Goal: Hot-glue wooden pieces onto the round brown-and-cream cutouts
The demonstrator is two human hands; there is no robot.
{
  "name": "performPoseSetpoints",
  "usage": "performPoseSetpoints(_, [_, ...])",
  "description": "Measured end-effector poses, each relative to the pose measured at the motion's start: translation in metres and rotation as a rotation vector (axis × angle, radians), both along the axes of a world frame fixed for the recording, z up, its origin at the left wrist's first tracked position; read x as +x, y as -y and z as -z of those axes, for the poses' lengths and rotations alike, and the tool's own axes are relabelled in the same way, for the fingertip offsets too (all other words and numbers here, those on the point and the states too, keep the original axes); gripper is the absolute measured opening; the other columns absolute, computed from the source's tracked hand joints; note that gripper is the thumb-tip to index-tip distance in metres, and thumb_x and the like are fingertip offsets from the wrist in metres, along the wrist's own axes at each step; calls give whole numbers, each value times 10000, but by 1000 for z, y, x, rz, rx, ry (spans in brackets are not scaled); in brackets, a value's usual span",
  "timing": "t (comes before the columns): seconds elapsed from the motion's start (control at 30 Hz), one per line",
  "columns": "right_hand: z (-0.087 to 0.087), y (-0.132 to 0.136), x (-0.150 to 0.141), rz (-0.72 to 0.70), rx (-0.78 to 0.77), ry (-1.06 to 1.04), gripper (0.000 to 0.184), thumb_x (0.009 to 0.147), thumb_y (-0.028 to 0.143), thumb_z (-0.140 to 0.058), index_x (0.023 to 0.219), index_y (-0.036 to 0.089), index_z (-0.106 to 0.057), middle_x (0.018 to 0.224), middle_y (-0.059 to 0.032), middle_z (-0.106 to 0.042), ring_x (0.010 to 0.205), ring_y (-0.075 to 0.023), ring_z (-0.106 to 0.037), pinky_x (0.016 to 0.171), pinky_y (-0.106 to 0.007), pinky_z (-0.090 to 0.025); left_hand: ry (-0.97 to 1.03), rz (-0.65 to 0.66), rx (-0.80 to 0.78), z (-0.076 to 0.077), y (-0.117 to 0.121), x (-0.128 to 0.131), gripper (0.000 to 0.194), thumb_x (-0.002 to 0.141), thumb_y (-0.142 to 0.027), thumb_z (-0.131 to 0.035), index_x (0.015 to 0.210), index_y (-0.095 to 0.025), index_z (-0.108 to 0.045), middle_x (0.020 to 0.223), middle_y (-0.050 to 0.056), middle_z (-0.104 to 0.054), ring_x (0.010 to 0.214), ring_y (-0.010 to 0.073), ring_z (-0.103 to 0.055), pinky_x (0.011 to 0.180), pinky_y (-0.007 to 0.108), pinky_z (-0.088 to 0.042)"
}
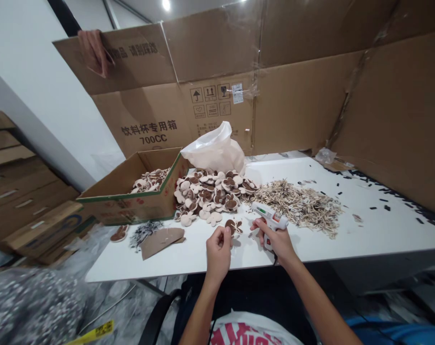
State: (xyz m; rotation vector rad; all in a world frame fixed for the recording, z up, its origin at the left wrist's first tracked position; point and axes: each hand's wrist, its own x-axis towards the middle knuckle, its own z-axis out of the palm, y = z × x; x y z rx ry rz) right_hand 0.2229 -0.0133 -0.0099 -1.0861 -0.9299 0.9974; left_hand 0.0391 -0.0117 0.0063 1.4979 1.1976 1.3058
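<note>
My left hand [218,251] pinches a small brown padded piece [230,225] between thumb and fingers, above the front part of the white table. A cream cord bow [236,227] lies across that piece. In my right hand [279,239] is a white glue gun [268,214], its body angled up and to the left. The fingers wrap around its handle, where a red switch shows. Just beyond my hands is a heap of brown and cream padded pieces [210,194]. A pile of cream cord pieces [303,206] lies beyond and right of the glue gun.
An open cardboard box [127,203] with more padded pieces stands at the left. A white plastic bag [217,148] sits behind the heap. Brown card scraps [162,241] lie at the left front. Small black bits [386,194] are scattered rightward. Tall cardboard walls [296,96] enclose the back.
</note>
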Motion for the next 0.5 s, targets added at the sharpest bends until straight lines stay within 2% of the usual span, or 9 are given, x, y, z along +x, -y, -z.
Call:
performPoseSetpoints(0.23, [3, -2, 1, 6, -10, -19, 399, 844, 569, -759, 893, 175, -712, 839, -83, -769, 413, -102, -506, 406, -248, -409, -19, -33, 14, 1, 2, -1, 470, 990, -548, -536, 684, -197, -481, 621, -38, -407, 594, 129, -407, 581, 236, -329])
performPoseSetpoints(0.5, [0, -1, 0, 17, -26, -46, 405, 817, 584, -773, 876, 188, -713, 833, -69, -772, 412, -98, -512, 398, -246, -421, 78, -64, -3, 1, -1, -3, 440, 982, -546, -559, 734, -186, -596, 633, -26, -469, 599, 129, -457, 572, 231, -362])
